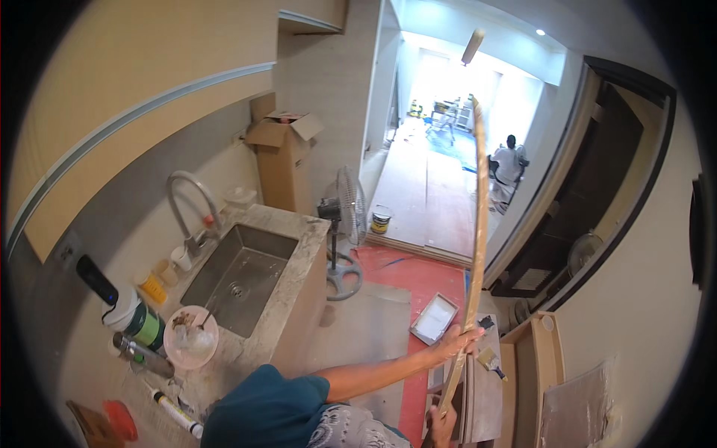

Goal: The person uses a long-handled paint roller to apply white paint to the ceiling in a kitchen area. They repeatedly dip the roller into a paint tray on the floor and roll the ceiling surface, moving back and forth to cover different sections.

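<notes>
A long wooden pole (480, 224) rises from the lower middle toward the ceiling, leaning slightly and bent by the lens. Beyond its upper end is a pale paint roller (472, 48); the frame joining the two is lost in the glare. My left hand (454, 345) reaches across from the lower left and closes round the pole. Lower down, my right hand (442, 425) is wrapped round the pole's bottom part. Just beyond my left hand lies a paint tray (435, 319) with white paint. A paintbrush (491, 361) rests on a board to the right.
Left is a stone counter with a steel sink (240, 280), a pink bowl (191, 337) and a caulk tube (176, 412). Ahead stand a fan (345, 209), a cardboard box (287, 164) and a paint can (380, 220). Another person (508, 164) sits farther off, near a dark door (575, 187).
</notes>
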### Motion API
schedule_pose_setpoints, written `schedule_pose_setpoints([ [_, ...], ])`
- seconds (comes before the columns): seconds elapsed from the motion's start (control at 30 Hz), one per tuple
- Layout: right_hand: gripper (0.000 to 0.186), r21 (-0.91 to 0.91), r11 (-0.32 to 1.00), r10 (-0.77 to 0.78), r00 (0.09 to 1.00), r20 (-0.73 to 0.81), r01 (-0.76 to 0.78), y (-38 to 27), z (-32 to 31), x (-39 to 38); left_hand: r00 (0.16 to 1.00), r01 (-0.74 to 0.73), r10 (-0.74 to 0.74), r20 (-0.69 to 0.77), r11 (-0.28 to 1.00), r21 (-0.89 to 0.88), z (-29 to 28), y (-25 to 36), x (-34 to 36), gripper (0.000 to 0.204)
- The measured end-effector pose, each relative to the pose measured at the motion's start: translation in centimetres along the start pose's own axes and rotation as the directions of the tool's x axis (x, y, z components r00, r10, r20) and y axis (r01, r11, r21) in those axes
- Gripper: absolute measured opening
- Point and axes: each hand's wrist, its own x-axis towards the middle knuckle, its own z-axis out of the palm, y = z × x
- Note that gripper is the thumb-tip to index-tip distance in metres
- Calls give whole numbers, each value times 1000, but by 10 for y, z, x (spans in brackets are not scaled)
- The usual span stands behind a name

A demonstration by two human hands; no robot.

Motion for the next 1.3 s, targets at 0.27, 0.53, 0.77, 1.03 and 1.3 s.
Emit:
schedule_pose_setpoints([
  [0.27, 57, 104, 991, 34, 918, 396, -81, -89, 44, 95, 889, -282, 371, -268, 906, 317, -38, -50, -127, 48],
  [0.53, 51, 370, 911, -312, 894, 322, 185, -178, 143, 125, 731, -212, 233, -641, 971, 111, -9, -124, -262, 45],
  [0.77, 76, 644, 724, -530, 796, 291, 246, -293, 222, 73, 497, -309, 168, -851, 951, 7, 5, -173, -289, 43],
  [1.03, 71, 764, 628, -579, 744, 334, 146, -349, 294, 18, 238, -21, 642, -729, 754, 656, 5, -120, -402, 40],
  [1.3, 71, 728, 660, -553, 777, 300, 189, -379, 322, -9, 72, 208, 847, -527, 504, 838, 9, -104, -464, 45],
])
